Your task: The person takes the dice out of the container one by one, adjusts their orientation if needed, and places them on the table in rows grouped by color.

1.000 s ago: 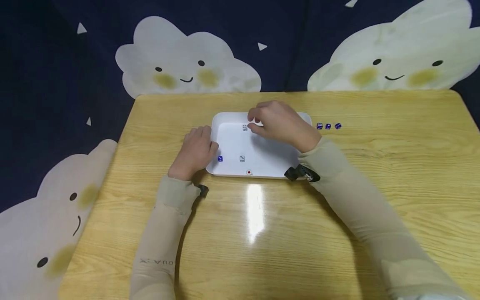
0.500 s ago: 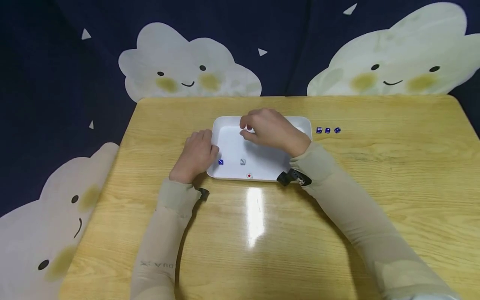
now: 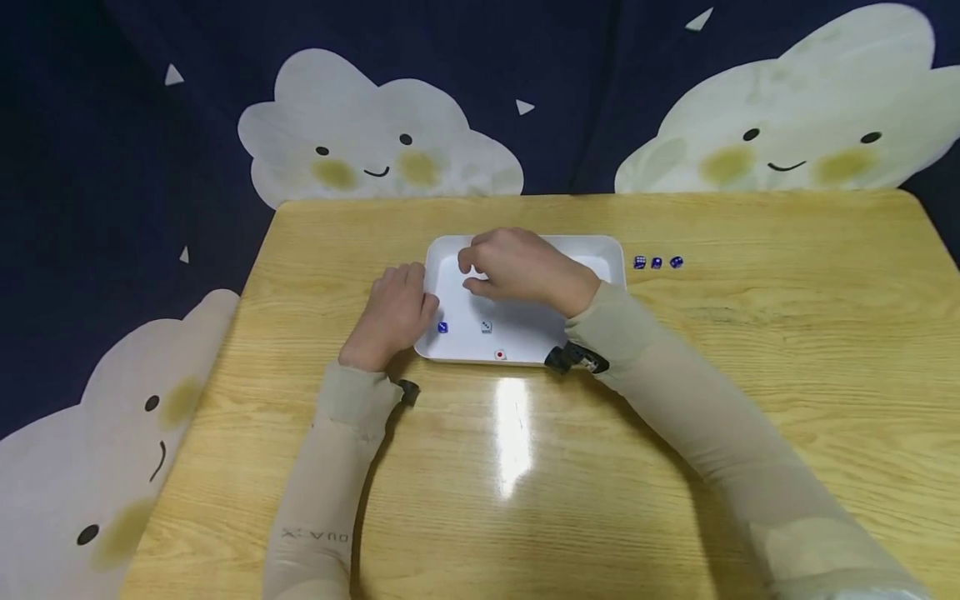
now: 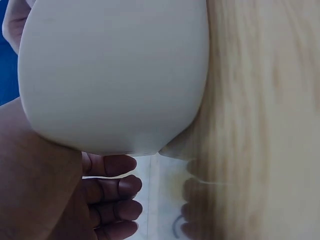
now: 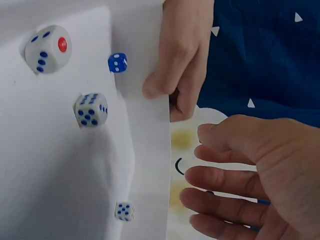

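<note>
A shallow white tray point(image 3: 592, 248) lies on the wooden table. My left hand point(image 3: 393, 310) grips its left rim, thumb over the wall and fingers outside, as the right wrist view shows. Above the tray hovers my right hand point(image 3: 525, 268), fingers loosely bent, with nothing visible between thumb and fingers. Inside the tray are a blue die point(image 5: 118, 63), a white die with a red spot point(image 5: 49, 49), a white die with blue spots point(image 5: 91, 110) and another white die point(image 5: 124, 211) by the wall. In the head view, my right hand hides that last die.
Three blue dice point(image 3: 656, 262) sit in a row on the table point(image 3: 787, 350), right of the tray. Behind the table hangs a dark blue cloth point(image 3: 570, 50) with smiling clouds. A black wrist camera point(image 3: 573, 358) overlaps the tray's front edge.
My right hand has moved left across the tray, covering the white die at the back that showed earlier. The left hand keeps its grip on the rim.
</note>
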Available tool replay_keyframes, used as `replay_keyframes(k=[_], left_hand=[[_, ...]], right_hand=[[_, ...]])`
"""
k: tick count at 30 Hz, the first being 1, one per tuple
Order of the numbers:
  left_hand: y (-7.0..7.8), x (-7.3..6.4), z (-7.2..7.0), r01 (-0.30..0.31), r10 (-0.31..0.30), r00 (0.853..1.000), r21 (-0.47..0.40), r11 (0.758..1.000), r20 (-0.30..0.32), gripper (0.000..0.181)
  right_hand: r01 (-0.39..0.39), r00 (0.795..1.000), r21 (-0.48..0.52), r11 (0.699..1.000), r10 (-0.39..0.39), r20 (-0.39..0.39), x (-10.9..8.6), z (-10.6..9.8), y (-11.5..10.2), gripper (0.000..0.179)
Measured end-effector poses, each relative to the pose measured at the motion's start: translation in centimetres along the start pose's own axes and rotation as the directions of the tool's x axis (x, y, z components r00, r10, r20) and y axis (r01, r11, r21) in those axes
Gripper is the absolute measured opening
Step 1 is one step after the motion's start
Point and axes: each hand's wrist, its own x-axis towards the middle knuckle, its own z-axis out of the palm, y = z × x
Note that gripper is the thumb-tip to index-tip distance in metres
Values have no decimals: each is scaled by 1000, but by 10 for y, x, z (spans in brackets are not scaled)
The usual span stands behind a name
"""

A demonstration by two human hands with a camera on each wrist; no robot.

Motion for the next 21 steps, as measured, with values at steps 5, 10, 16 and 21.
replay_keyframes(k=[5,10,16,21], left_hand=[[-1,1,1,-16,17,1000,9,1000,-11,26],[0,0,-1,-20,20,1000,17,1000,-6,27],[1,-2,-2,-32,32,999,5,999,-18,26],[2,-1,-1,-33,33,999,-4,999,-18,24]], right_hand=[[28,998,-10,1000,-28,56,8,4,-5,21],[91,988,17,996,-92,122,14,5,-9,19],[113,979,21,993,-115,169,19,3,-10,19],[113,979,19,993,-115,170,24,2,-12,16]])
